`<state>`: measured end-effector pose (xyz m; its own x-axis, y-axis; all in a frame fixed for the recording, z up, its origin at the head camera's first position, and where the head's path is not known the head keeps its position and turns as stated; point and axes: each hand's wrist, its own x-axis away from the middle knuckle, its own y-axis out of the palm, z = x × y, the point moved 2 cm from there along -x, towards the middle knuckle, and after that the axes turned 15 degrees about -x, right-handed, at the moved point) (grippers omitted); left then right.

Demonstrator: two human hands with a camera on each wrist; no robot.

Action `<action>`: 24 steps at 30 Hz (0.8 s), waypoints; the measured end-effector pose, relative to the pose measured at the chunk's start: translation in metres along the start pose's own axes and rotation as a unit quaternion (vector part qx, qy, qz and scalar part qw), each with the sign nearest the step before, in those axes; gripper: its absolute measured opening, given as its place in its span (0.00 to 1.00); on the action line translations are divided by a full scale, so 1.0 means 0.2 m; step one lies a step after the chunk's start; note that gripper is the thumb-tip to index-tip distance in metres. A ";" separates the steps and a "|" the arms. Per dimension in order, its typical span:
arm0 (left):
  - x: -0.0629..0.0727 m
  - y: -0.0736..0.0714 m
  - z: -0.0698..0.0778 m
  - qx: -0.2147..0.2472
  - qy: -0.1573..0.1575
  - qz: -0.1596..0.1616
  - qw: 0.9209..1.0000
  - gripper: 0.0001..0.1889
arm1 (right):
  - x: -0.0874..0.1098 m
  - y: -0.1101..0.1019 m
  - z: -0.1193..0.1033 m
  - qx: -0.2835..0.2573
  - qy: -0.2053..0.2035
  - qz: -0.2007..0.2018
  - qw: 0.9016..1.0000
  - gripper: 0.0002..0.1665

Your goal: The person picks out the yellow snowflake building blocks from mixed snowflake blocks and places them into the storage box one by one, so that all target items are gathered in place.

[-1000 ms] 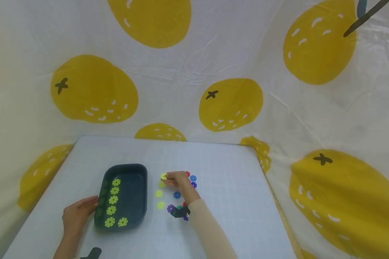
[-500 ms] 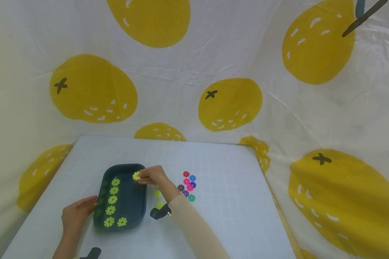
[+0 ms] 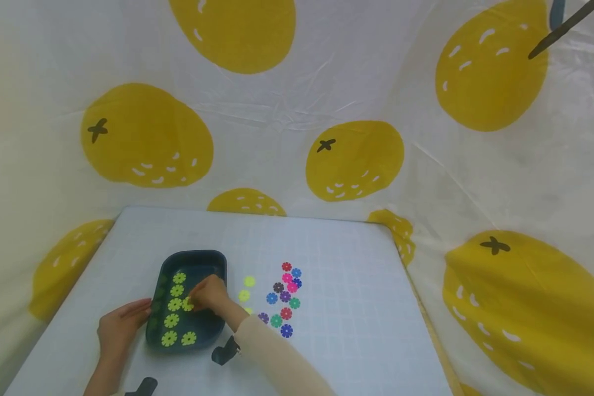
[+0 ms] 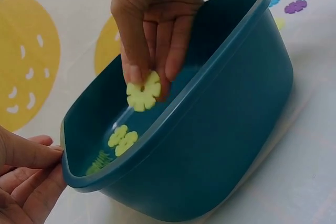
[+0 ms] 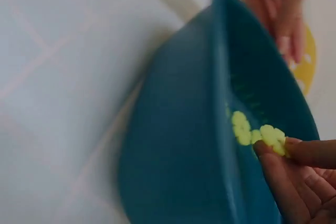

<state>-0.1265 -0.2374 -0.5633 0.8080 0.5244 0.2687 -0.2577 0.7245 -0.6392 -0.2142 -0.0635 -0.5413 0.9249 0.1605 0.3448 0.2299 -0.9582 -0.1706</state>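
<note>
My right hand (image 3: 212, 294) is over the dark teal plastic tub (image 4: 226, 108), pinching a yellow flower-shaped plastic disc (image 4: 144, 94) between thumb and fingers. In the right wrist view this disc stands on edge at the fingertips, above other yellow discs (image 5: 241, 128). Inside the tub, several yellow discs (image 3: 171, 320) form a column along the left, with a single yellow disc (image 3: 188, 338) beside the nearest one. My left hand (image 3: 121, 327) grips the tub's left rim, thumb on top and fingers outside, as the left wrist view shows.
Right of the tub lie a few loose yellow discs (image 3: 249, 281), one partly behind the right forearm. Farther right is a scattered group of red, pink, blue, green and purple discs (image 3: 285, 296). A fruit-print curtain (image 3: 257, 110) hangs behind the white table (image 3: 356, 308).
My right hand has carried the yellow disc from the loose pieces leftward over the rim, then down and nearer inside the tub. The left hand stays on the rim.
</note>
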 end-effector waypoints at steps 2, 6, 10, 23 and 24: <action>0.01 0.00 0.01 -0.006 0.008 0.005 1.000 0.18 | 0.01 0.02 0.02 0.050 -0.014 -0.004 0.999 0.05; 0.01 0.00 0.02 -0.015 0.017 0.012 1.000 0.17 | 0.03 0.05 0.05 0.152 -0.040 -0.005 0.988 0.06; 0.02 -0.01 0.02 -0.024 0.013 0.015 1.000 0.17 | 0.04 0.08 0.08 0.238 -0.057 0.000 0.970 0.06; 0.03 -0.01 0.03 -0.019 0.002 0.014 1.000 0.17 | 0.04 0.14 0.13 0.431 -0.092 0.031 0.897 0.12; 0.03 -0.01 0.03 -0.016 0.000 0.014 1.000 0.17 | 0.04 0.14 0.13 0.426 -0.095 0.027 0.899 0.12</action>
<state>-0.1244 -0.2337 -0.5570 0.8008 0.5442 0.2501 -0.2633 0.6950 -0.6691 -0.1926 -0.0827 -0.5677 0.9583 0.2332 0.1649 0.2566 -0.4497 -0.8555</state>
